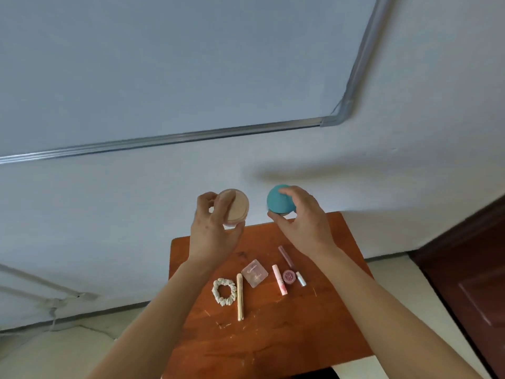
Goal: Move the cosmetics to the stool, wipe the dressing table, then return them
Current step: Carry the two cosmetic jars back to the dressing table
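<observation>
My left hand point(211, 225) grips a round pink jar point(235, 207) with a beige lid, lifted above the far edge of the wooden dressing table point(273, 337). My right hand point(303, 217) grips a round teal jar point(277, 199), also held up over the table's far edge. On the table lie a cream scrunchie point(224, 292), a beige stick point(240, 296), a square clear compact point(254, 273), a pink tube point(279, 279), a small round pink pot point(288, 276), a dark lip-gloss tube point(286, 256) and a small pale blue tube point(301, 279).
A white wall stands right behind the table, with a framed whiteboard point(177, 138) above. A dark wooden door point(470, 269) is at the right. Cables point(54, 305) run along the wall low on the left. Pale floor shows on both sides of the table.
</observation>
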The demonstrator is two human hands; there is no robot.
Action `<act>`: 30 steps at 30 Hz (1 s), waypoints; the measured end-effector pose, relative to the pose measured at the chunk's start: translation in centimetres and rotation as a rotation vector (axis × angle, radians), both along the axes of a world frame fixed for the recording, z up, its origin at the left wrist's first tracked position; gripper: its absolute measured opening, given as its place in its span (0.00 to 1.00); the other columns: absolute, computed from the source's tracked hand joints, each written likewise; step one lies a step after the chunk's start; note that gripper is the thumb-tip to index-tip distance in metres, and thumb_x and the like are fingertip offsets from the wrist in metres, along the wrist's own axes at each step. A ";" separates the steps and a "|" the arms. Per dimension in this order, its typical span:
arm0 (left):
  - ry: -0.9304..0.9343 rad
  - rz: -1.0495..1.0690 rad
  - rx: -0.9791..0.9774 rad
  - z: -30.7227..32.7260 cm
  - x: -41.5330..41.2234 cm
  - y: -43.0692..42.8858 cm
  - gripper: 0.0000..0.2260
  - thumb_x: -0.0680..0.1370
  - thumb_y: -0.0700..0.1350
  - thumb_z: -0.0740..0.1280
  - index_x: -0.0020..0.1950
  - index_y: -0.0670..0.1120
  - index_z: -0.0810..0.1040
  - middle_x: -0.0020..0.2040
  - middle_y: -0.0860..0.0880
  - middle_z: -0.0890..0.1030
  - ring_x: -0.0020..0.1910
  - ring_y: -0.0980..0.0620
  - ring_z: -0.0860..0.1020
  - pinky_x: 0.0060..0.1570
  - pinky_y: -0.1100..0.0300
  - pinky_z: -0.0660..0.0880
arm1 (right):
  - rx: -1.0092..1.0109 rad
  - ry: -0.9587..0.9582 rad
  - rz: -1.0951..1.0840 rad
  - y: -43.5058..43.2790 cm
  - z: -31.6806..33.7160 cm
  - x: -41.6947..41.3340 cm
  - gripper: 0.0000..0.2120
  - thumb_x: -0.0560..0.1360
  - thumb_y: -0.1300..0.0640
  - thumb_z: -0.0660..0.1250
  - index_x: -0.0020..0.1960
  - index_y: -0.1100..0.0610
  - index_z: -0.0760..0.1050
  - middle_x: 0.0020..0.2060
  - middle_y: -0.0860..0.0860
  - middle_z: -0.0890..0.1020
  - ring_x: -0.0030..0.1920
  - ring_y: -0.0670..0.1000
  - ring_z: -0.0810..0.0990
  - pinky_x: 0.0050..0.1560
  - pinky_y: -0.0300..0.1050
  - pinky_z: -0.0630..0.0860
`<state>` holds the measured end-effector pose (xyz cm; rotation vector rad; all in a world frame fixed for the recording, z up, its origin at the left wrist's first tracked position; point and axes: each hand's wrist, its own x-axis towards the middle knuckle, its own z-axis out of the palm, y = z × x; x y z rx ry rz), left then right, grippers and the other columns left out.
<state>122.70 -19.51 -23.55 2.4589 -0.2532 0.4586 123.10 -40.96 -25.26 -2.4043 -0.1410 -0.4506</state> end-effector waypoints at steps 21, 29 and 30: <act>-0.206 -1.050 -0.249 6.4 -23.6 -28.1 0.24 0.71 0.50 0.76 0.65 0.50 0.75 0.65 0.47 0.66 0.61 0.47 0.71 0.53 0.66 0.73 | -0.055 -0.252 -1.097 -18.0 7.4 -43.9 0.22 0.73 0.46 0.74 0.64 0.49 0.73 0.63 0.48 0.76 0.56 0.49 0.77 0.50 0.50 0.81; -0.155 -1.379 -0.282 5.0 -47.6 -42.5 0.23 0.71 0.50 0.76 0.65 0.50 0.78 0.63 0.47 0.69 0.58 0.50 0.73 0.52 0.53 0.78 | -0.022 -0.215 -1.369 -25.9 5.8 -69.4 0.22 0.73 0.44 0.73 0.64 0.45 0.71 0.63 0.43 0.73 0.51 0.44 0.74 0.49 0.42 0.79; -0.145 -1.404 -0.285 4.9 -49.9 -43.7 0.23 0.71 0.50 0.76 0.65 0.51 0.77 0.63 0.48 0.68 0.59 0.50 0.73 0.53 0.53 0.78 | -0.021 -0.205 -1.406 -26.4 5.7 -71.8 0.22 0.73 0.44 0.73 0.65 0.45 0.71 0.63 0.44 0.73 0.51 0.44 0.74 0.49 0.42 0.79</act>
